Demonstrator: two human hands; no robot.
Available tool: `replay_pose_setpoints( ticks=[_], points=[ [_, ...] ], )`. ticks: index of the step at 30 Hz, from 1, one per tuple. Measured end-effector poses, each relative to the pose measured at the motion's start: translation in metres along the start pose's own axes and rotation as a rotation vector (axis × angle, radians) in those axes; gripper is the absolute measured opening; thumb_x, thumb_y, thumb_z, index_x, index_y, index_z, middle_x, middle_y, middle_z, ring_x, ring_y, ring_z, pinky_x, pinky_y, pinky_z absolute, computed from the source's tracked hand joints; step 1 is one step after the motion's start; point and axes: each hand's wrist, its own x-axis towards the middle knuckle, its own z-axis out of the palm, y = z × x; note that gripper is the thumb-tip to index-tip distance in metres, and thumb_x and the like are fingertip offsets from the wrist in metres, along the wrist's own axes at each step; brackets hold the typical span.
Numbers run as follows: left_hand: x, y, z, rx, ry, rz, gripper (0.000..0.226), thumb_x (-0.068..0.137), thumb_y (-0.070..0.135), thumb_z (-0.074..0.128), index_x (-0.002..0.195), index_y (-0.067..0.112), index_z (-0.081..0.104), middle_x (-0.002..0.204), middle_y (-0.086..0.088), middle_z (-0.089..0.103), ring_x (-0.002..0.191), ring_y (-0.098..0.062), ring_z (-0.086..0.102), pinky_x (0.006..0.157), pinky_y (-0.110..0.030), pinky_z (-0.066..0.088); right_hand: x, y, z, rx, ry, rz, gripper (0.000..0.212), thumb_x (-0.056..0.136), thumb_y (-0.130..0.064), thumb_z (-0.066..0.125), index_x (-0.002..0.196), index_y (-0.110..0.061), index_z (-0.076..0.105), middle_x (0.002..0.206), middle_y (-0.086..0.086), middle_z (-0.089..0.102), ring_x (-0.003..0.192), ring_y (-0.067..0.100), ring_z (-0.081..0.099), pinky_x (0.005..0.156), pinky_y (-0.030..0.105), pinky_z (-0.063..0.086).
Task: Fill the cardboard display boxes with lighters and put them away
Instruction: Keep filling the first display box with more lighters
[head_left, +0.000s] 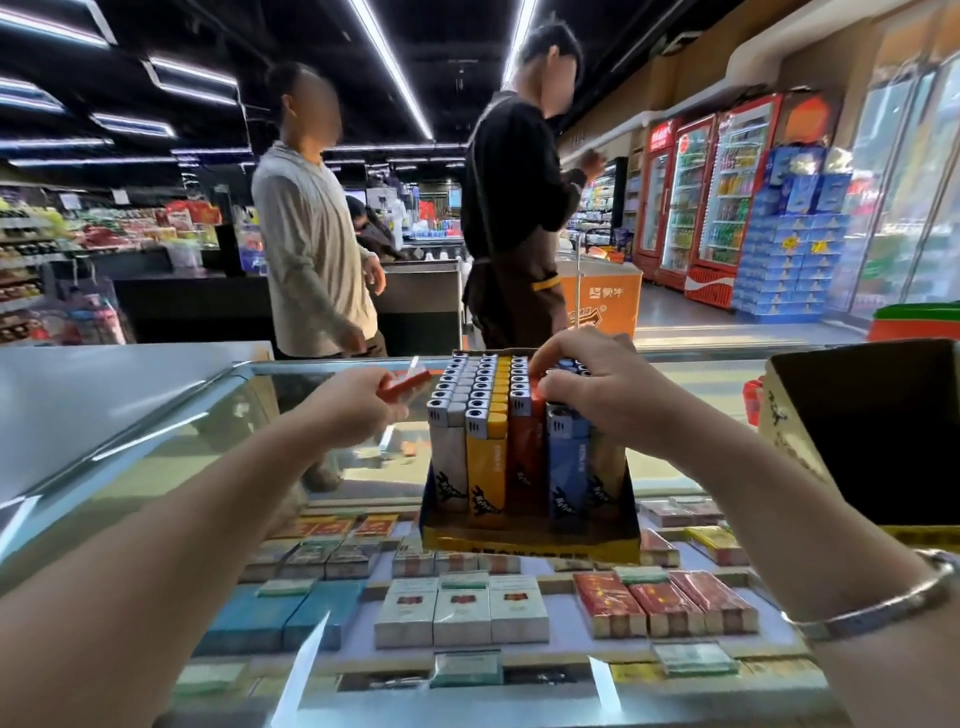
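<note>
Lighters (511, 415) stand packed upright in colour rows inside the display box (530, 535), which sits on the glass counter (156, 415) under your right fingers and just right of your left fingertips. A second box (862, 431), open and dark inside, stands well to the right of your right hand (597, 400); what it holds cannot be seen.

Your right hand rests on top of the rows, fingers curled together and pinching at the caps of the red row, thumb against them. Your left hand (353, 410) holds a loose red lighter (402, 383), fingers clamped on its lower end, its cap pointing toward the box just past your fingertips.

The box looks nearly full, so I judge you are fitting in one of the last pieces. The rows are tight: if you force the loose lighter down beside your right fingertips, it may jam, tip its neighbours or push the front row out over the low front wall. Pressing hard on the caps could also slide the box across the smooth glass, away from your fingers. Two people stand beyond the counter, well past both hands; they are apart from the work.
</note>
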Motion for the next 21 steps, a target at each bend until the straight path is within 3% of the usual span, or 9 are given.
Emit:
replay_pose_setpoints(
  ticks=[3, 6, 9, 14, 18, 19, 21],
  points=[
    [-0.016, 0.019, -0.017, -0.518, 0.036, -0.001, 0.01, 0.088, 0.013, 0.057, 0.098, 0.011, 0.055, 0.084, -0.008, 0.065, 0.075, -0.018, 0.059, 0.06, -0.023, 0.043, -0.001, -0.002, -0.001, -0.049, 0.0, 0.008, 0.005, 0.088, -0.028, 0.055, 0.092, -0.026, 0.057, 0.104, -0.005, 0.047, 0.115, 0.021, 0.034, 0.097, 0.044, 0.032],
    [-0.035, 0.044, -0.028, -0.87, 0.07, 0.051, 0.008, 0.09, 0.016, 0.052, 0.096, 0.017, 0.058, 0.076, 0.001, 0.072, 0.07, -0.01, 0.066, 0.063, -0.024, 0.045, -0.002, -0.005, -0.001, -0.105, 0.015, 0.013, 0.006, 0.088, -0.031, 0.055, 0.091, -0.026, 0.057, 0.1, -0.009, 0.048, 0.115, 0.019, 0.034, 0.094, 0.04, 0.031],
    [-0.055, 0.059, -0.028, -1.143, 0.023, 0.116, 0.017, 0.083, 0.018, 0.056, 0.099, 0.014, 0.058, 0.08, -0.002, 0.073, 0.071, -0.009, 0.069, 0.062, -0.024, 0.05, -0.005, -0.008, -0.002, -0.126, 0.089, -0.057, 0.005, 0.086, -0.029, 0.059, 0.088, -0.025, 0.057, 0.091, -0.011, 0.053, 0.103, 0.018, 0.048, 0.091, 0.043, 0.041],
    [-0.07, 0.068, -0.025, -1.206, 0.029, 0.188, 0.028, 0.073, 0.026, 0.06, 0.098, 0.014, 0.06, 0.087, 0.0, 0.073, 0.065, -0.006, 0.066, 0.054, -0.018, 0.05, -0.017, -0.025, -0.001, -0.066, 0.233, -0.35, 0.018, 0.083, -0.013, 0.067, 0.099, -0.019, 0.062, 0.084, -0.007, 0.063, 0.079, 0.007, 0.059, 0.074, 0.025, 0.048],
    [-0.072, 0.07, -0.025, -1.311, -0.006, 0.292, 0.036, 0.075, 0.021, 0.06, 0.109, 0.03, 0.053, 0.097, -0.008, 0.072, 0.067, -0.011, 0.067, 0.047, -0.018, 0.048, -0.028, -0.038, 0.009, -0.177, 0.182, -0.537, 0.039, 0.081, -0.008, 0.069, 0.114, -0.028, 0.063, 0.083, -0.01, 0.065, 0.072, 0.015, 0.062, 0.07, 0.029, 0.048],
    [-0.072, 0.07, -0.024, -1.318, -0.025, 0.328, 0.041, 0.076, 0.02, 0.059, 0.113, 0.035, 0.05, 0.098, -0.009, 0.071, 0.07, -0.013, 0.068, 0.049, -0.022, 0.052, -0.029, -0.04, 0.013, -0.198, 0.17, -0.557, 0.043, 0.081, -0.006, 0.067, 0.117, -0.03, 0.062, 0.086, -0.008, 0.068, 0.075, 0.016, 0.063, 0.072, 0.03, 0.048],
    [-0.072, 0.071, -0.024, -1.294, -0.052, 0.376, 0.046, 0.078, 0.023, 0.057, 0.12, 0.036, 0.046, 0.101, -0.01, 0.071, 0.085, -0.022, 0.07, 0.072, -0.041, 0.059, -0.03, -0.042, 0.017, -0.202, 0.166, -0.571, 0.049, 0.081, -0.003, 0.065, 0.121, -0.03, 0.06, 0.099, -0.004, 0.071, 0.089, 0.014, 0.063, 0.083, 0.032, 0.047]
  ],
)
